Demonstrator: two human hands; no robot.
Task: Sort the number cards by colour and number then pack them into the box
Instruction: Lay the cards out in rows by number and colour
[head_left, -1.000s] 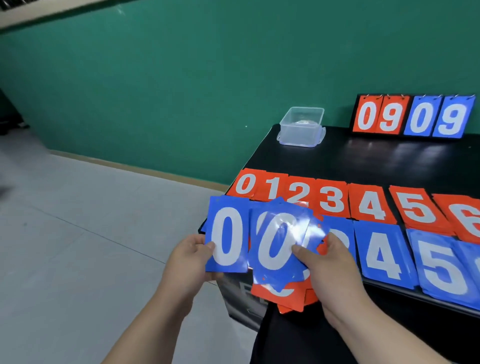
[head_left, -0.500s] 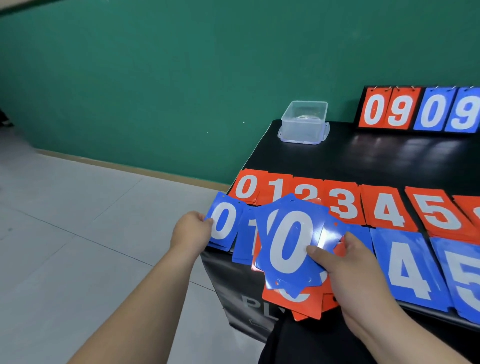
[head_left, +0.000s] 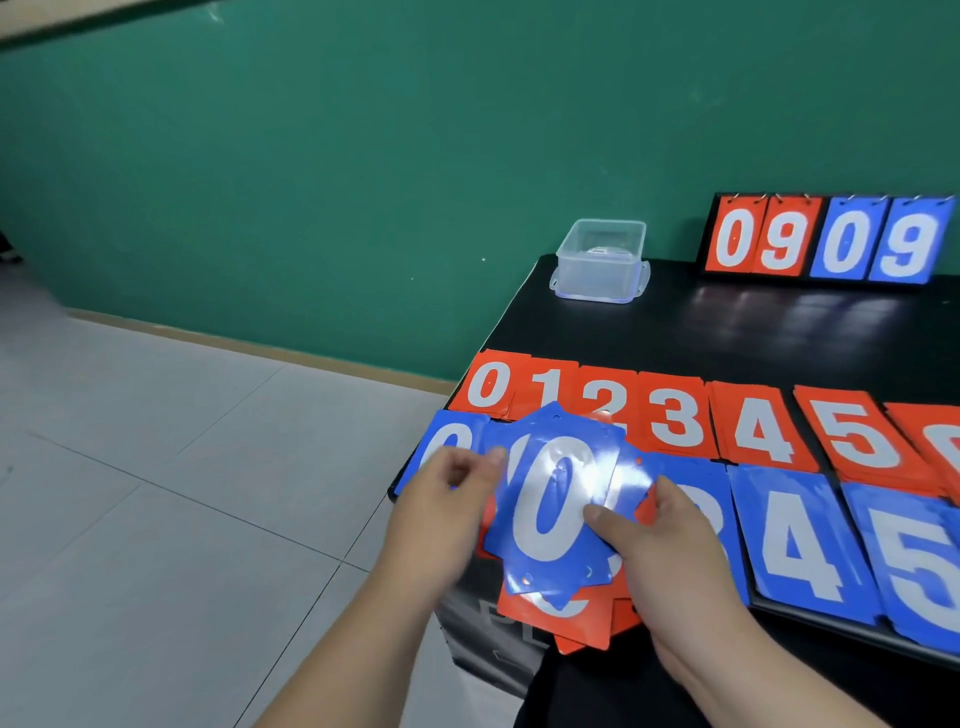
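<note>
Bench (head_left: 727, 332): black top, set against the green wall; the near left corner is covered by cards and hands.
Red row (head_left: 675, 415): 0 to 5 laid left to right across the middle of the bench, a further card cut off at the right edge of view.
Blue row (head_left: 795, 535): laid along the near edge, below the red row; 4 and 5 are readable, the cards left of them are partly hidden.
Scoreboard (head_left: 826, 239): stood at the far edge, reading 0 9 0 9.
Box (head_left: 600, 262): clear plastic, at the far left corner, well apart from both hands; contents cannot be made out.
Held stack (head_left: 550, 519): blue 0 uppermost, fanned, red cards beneath; carried over the near left corner.
Right hand (head_left: 670, 551): closed on the stack, thumb pressed on the top card's face, fingers underneath.
Left hand (head_left: 441, 514): blurred; fingers curled just beside the stack's left edge, above the blue 0 card (head_left: 447, 441) on the bench. Whether anything is gripped cannot be told.
Risk 1: the fanned, glossy stack is judged liable to slide apart over the bench edge, since it is pinched from one side only.
Risk 2: the sorted rows could be knocked out of order if the stack is swept across them.
</note>
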